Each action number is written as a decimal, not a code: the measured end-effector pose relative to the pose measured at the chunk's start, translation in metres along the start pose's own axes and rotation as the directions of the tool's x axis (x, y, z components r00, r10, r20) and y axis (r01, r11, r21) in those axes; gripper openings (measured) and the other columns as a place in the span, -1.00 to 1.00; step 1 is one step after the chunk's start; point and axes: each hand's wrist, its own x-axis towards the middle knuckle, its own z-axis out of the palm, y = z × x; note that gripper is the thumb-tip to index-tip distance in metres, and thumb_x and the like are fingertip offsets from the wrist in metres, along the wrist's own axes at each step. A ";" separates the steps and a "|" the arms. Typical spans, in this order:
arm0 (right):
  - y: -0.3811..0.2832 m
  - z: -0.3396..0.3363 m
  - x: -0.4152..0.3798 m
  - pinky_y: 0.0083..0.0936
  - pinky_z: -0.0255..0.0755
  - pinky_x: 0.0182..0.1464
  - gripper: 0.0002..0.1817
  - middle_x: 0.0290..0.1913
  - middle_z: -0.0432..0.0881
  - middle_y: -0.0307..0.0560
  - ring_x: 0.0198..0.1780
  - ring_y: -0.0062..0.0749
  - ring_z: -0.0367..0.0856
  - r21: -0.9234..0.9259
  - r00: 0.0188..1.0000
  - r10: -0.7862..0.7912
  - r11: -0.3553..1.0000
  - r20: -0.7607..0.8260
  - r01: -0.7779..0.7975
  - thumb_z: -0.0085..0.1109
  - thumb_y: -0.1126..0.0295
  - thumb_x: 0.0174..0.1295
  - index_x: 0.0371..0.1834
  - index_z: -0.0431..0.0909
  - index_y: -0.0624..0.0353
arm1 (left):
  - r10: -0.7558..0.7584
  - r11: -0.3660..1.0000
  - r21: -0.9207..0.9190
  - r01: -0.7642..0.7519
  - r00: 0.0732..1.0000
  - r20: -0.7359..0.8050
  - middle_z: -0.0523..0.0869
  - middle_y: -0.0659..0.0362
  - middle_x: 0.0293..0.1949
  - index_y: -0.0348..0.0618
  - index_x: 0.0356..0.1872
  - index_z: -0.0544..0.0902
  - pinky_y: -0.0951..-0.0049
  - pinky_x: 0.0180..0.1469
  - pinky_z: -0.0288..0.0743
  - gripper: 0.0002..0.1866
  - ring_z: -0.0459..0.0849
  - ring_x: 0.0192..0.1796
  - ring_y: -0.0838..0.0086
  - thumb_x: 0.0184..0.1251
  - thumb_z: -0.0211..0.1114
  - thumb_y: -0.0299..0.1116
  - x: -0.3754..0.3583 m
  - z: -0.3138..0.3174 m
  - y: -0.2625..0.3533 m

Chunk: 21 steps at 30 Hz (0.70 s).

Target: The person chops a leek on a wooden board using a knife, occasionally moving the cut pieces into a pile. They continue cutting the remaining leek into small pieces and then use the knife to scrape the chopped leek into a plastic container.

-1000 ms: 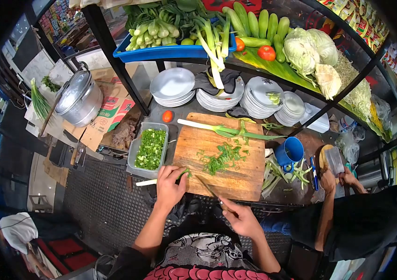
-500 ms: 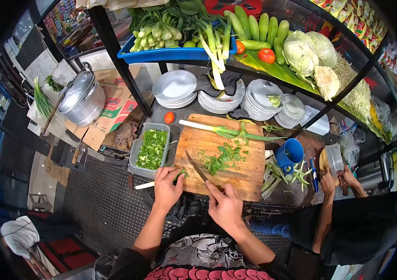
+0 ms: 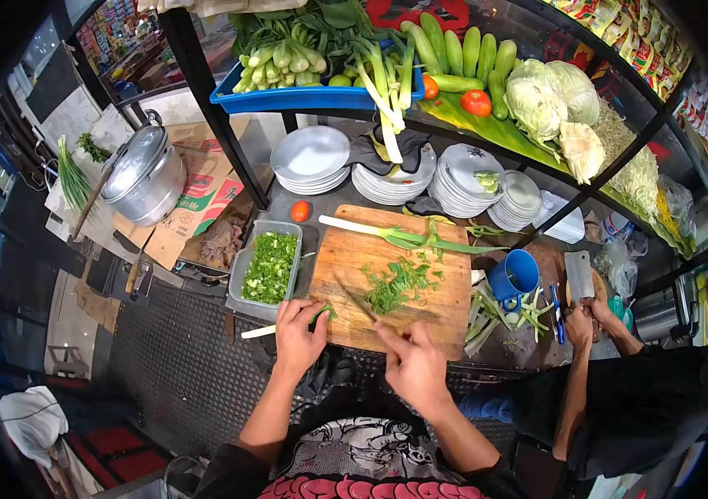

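Note:
My right hand grips the handle of a kitchen knife, its blade slanting up and left over the wooden cutting board. At the board's lower left edge, my left hand is closed around a leek. The white end pokes out to the left, and green leaf shows by the thumb. Chopped greens lie in a loose heap on the board beyond the blade. Across the back of the board rests a whole leek. A plastic container left of the board holds chopped greens.
Stacked plates and a tomato stand behind the board. To its right are a blue mug and leek trimmings. A co-worker's hands hold a cleaver at the right. Vegetables fill a blue tray above.
My right hand has shifted slightly right with the knife, while my left hand has stayed put. The co-worker's cleaver has swung from lying sideways to pointing upward.

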 end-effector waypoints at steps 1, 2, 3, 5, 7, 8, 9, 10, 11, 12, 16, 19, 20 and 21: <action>-0.002 0.004 -0.005 -0.11 0.69 -0.08 -0.42 -0.10 0.56 0.01 -0.01 -0.02 0.66 0.001 1.000 -0.014 1.000 0.024 0.014 0.35 0.54 0.14 0.28 0.81 -0.17 | 0.001 1.000 0.000 -0.001 1.000 -0.002 0.74 0.03 -0.18 -0.27 -0.09 0.85 0.14 0.01 0.56 -0.82 0.65 -0.10 0.08 0.32 0.55 -0.51 -0.001 0.001 -0.001; -0.004 0.007 -0.007 -0.11 0.69 -0.09 -0.43 -0.10 0.56 0.01 -0.02 -0.02 0.66 0.003 0.998 -0.027 1.000 0.048 0.027 0.35 0.54 0.15 0.27 0.81 -0.18 | 0.002 1.000 0.000 -0.002 1.000 -0.004 0.74 0.03 -0.18 -0.27 -0.10 0.85 0.14 0.01 0.56 -0.83 0.65 -0.10 0.08 0.31 0.55 -0.51 -0.001 0.001 -0.002; -0.004 0.008 -0.007 -0.08 0.69 -0.07 -0.43 -0.11 0.55 0.02 -0.04 0.00 0.67 -0.003 0.998 0.007 1.000 0.056 -0.007 0.33 0.55 0.14 0.26 0.82 -0.16 | 0.006 1.000 -0.001 -0.006 1.000 -0.003 0.74 0.03 -0.18 -0.27 -0.10 0.85 0.14 0.00 0.56 -0.83 0.65 -0.10 0.08 0.31 0.55 -0.51 -0.001 0.001 -0.002; 0.001 0.006 -0.005 -0.07 0.69 -0.07 -0.43 -0.12 0.55 0.03 -0.05 0.01 0.67 -0.006 0.998 0.060 0.998 0.001 -0.060 0.33 0.55 0.14 0.26 0.82 -0.15 | 0.011 1.000 -0.004 -0.011 1.000 -0.005 0.74 0.04 -0.18 -0.27 -0.10 0.85 0.15 0.00 0.56 -0.83 0.65 -0.11 0.08 0.31 0.55 -0.51 0.000 0.001 -0.002; 0.006 0.000 -0.004 -0.07 0.68 -0.04 -0.44 -0.13 0.58 0.03 -0.05 0.02 0.68 -0.034 0.990 0.144 0.989 -0.011 -0.144 0.32 0.54 0.14 0.25 0.82 -0.14 | 0.007 1.000 -0.002 -0.007 1.000 0.003 0.74 0.04 -0.18 -0.27 -0.09 0.85 0.15 0.01 0.56 -0.82 0.65 -0.10 0.08 0.31 0.55 -0.51 -0.001 -0.001 -0.002; 0.005 -0.002 -0.005 -0.08 0.68 -0.04 -0.44 -0.14 0.58 0.03 -0.05 0.02 0.68 -0.015 0.992 0.128 0.992 -0.013 -0.128 0.33 0.54 0.14 0.26 0.82 -0.15 | 0.009 1.000 -0.004 -0.009 1.000 0.007 0.74 0.04 -0.18 -0.27 -0.09 0.85 0.15 0.01 0.57 -0.82 0.65 -0.10 0.08 0.31 0.55 -0.50 0.001 0.000 -0.002; 0.005 -0.004 -0.007 -0.09 0.68 -0.03 -0.43 -0.14 0.58 0.03 -0.04 0.02 0.67 0.004 0.993 0.113 0.994 -0.016 -0.113 0.33 0.53 0.14 0.26 0.82 -0.15 | 0.010 1.000 -0.010 -0.010 1.000 0.006 0.74 0.04 -0.18 -0.27 -0.09 0.85 0.15 0.01 0.57 -0.82 0.65 -0.10 0.08 0.31 0.55 -0.50 0.001 0.001 -0.002; 0.004 -0.005 -0.009 -0.10 0.67 -0.03 -0.43 -0.15 0.58 0.02 -0.04 0.01 0.67 0.024 0.995 0.098 0.995 -0.018 -0.098 0.34 0.53 0.14 0.26 0.82 -0.16 | 0.009 1.000 -0.014 -0.009 1.000 0.007 0.74 0.04 -0.18 -0.27 -0.09 0.85 0.15 0.01 0.57 -0.82 0.65 -0.09 0.09 0.31 0.56 -0.50 0.001 0.002 -0.002; 0.006 0.001 -0.014 -0.11 0.66 -0.02 -0.42 -0.16 0.57 0.00 -0.01 0.00 0.66 0.050 0.998 0.068 0.997 -0.011 -0.067 0.35 0.51 0.14 0.27 0.82 -0.19 | 0.009 1.000 -0.018 -0.009 1.000 0.007 0.74 0.04 -0.18 -0.27 -0.09 0.85 0.16 0.01 0.57 -0.82 0.65 -0.09 0.09 0.31 0.56 -0.50 0.002 0.002 -0.003; 0.009 0.004 -0.016 -0.11 0.66 -0.02 -0.42 -0.16 0.57 0.00 -0.01 0.00 0.66 0.040 0.999 0.052 0.998 -0.003 -0.052 0.36 0.51 0.14 0.27 0.83 -0.20 | 0.017 1.000 -0.019 -0.017 1.000 0.012 0.74 0.04 -0.18 -0.27 -0.09 0.86 0.16 0.02 0.57 -0.82 0.65 -0.08 0.09 0.31 0.56 -0.49 0.003 0.003 -0.003; 0.024 -0.004 -0.013 -0.07 0.65 -0.01 -0.43 -0.14 0.60 0.00 -0.04 -0.01 0.68 -0.050 0.997 0.070 0.996 -0.016 -0.070 0.34 0.53 0.13 0.24 0.85 -0.22 | 0.025 1.000 -0.018 -0.025 0.999 0.020 0.74 0.05 -0.18 -0.26 -0.09 0.86 0.16 0.03 0.57 -0.81 0.66 -0.07 0.09 0.30 0.57 -0.49 0.005 0.002 -0.003; 0.041 -0.010 -0.008 -0.08 0.67 -0.05 -0.42 -0.15 0.62 -0.01 -0.12 0.02 0.72 0.004 0.992 0.075 0.997 -0.103 -0.075 0.32 0.55 0.15 0.26 0.83 -0.19 | 0.026 0.999 -0.019 -0.026 0.999 0.028 0.74 0.05 -0.18 -0.26 -0.09 0.87 0.16 0.03 0.57 -0.81 0.66 -0.06 0.09 0.30 0.57 -0.49 0.004 0.003 -0.004; 0.042 -0.013 -0.007 -0.09 0.68 -0.08 -0.44 -0.15 0.63 -0.01 -0.15 0.02 0.73 0.033 0.991 0.089 0.996 -0.098 -0.086 0.33 0.55 0.16 0.26 0.83 -0.18 | 0.029 0.999 -0.018 -0.029 0.999 0.029 0.74 0.05 -0.18 -0.26 -0.08 0.87 0.15 0.03 0.57 -0.80 0.66 -0.06 0.09 0.30 0.57 -0.49 0.005 0.003 -0.005; 0.041 -0.016 -0.007 -0.10 0.69 -0.12 -0.45 -0.16 0.64 -0.01 -0.18 0.02 0.74 0.064 0.991 0.101 0.993 -0.091 -0.096 0.34 0.54 0.17 0.25 0.82 -0.16 | 0.032 0.999 -0.015 -0.032 0.999 0.028 0.74 0.05 -0.18 -0.26 -0.09 0.87 0.15 0.03 0.57 -0.80 0.66 -0.06 0.09 0.30 0.57 -0.49 0.005 0.003 -0.005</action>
